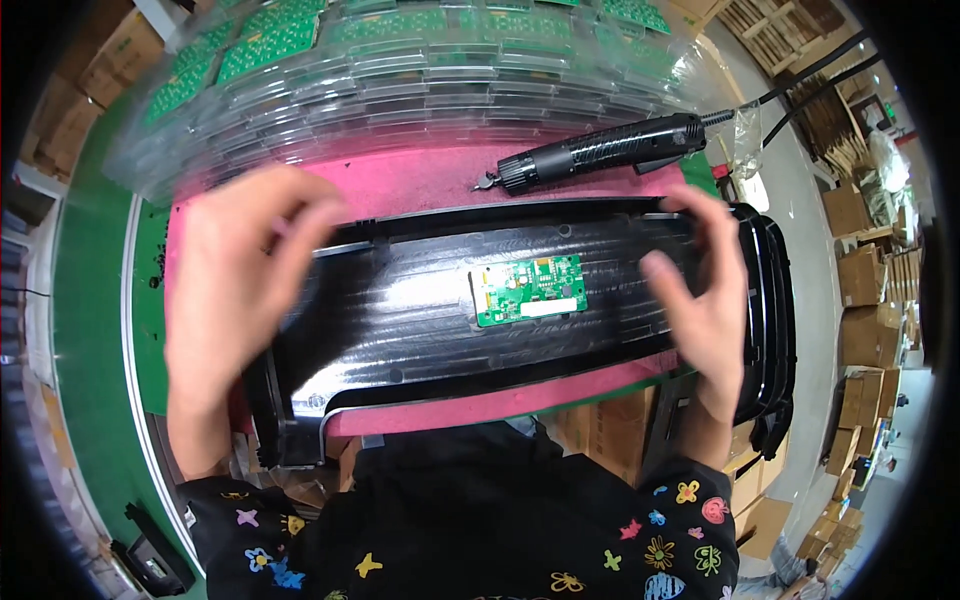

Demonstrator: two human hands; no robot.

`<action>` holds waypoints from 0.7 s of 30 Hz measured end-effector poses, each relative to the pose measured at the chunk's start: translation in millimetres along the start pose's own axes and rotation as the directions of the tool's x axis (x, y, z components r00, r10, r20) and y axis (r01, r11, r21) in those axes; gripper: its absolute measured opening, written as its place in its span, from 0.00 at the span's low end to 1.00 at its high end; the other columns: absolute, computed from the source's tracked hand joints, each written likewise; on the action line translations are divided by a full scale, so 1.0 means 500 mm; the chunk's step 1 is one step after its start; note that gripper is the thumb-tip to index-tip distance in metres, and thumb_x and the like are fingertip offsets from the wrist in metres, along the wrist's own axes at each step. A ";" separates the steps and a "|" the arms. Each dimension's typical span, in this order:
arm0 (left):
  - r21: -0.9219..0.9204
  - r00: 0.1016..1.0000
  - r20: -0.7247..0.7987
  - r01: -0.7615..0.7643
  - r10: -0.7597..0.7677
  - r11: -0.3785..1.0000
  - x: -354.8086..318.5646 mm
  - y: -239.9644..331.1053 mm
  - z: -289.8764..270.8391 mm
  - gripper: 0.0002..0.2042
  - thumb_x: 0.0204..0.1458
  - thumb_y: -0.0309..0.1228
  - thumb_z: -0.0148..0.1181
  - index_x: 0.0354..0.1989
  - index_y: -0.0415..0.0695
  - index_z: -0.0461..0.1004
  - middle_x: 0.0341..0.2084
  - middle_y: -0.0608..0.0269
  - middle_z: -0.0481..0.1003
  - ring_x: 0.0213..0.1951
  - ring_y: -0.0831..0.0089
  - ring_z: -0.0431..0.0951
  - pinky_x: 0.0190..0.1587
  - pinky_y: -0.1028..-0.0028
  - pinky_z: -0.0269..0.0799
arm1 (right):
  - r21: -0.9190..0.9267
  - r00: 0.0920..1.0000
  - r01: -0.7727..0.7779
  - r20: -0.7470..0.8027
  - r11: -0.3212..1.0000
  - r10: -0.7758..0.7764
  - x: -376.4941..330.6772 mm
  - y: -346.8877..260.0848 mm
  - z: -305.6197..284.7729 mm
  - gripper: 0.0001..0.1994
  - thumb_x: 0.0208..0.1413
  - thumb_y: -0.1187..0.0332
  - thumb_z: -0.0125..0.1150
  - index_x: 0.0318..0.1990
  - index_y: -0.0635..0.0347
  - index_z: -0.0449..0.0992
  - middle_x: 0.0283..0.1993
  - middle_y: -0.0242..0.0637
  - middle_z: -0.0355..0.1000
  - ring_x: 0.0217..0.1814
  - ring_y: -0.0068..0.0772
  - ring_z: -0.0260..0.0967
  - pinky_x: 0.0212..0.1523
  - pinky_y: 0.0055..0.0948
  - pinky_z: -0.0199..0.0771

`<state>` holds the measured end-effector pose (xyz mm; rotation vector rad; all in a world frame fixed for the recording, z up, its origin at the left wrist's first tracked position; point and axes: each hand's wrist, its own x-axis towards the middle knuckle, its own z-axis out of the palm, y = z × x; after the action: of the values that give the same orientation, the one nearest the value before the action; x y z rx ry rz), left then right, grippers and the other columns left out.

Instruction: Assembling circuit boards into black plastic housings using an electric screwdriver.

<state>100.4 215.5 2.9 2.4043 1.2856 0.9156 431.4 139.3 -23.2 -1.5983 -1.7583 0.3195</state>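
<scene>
A long black plastic housing (420, 345) lies before me, its hollow side up. Near its middle sits a small green circuit board (530, 290) with a white strip along one edge. My left hand (235, 270) is over the housing's left end, blurred, its fingers bent; whether anything is between them cannot be made out. At the right end is my right hand (708, 290), thumb and fingers spread apart, nothing visible between them. Its fingertips are close to the far rim; touch is unclear. Beyond the housing rests a black electric screwdriver (600, 155), its tip pointing left.
Clear plastic trays (400, 100) holding green circuit boards are stacked at the back. A pink mat (420, 170) lies under the housing. More black housings (770, 310) stand at the right. Cardboard boxes (865, 320) line the floor beyond.
</scene>
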 end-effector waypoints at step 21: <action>0.314 0.949 0.185 0.187 -0.253 0.931 -0.052 -0.188 -0.047 0.08 0.38 0.17 0.64 0.30 0.34 0.77 0.28 0.48 0.77 0.35 0.50 0.77 0.38 0.60 0.72 | 0.746 0.979 0.193 -0.191 0.638 -0.073 0.188 -0.081 0.133 0.22 0.63 0.70 0.55 0.59 0.61 0.55 0.48 0.40 0.67 0.52 0.34 0.70 0.57 0.34 0.68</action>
<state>13.7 246.9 -36.8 2.4173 1.6567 0.4001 360.8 238.3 -12.7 -0.8335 -1.3289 0.7442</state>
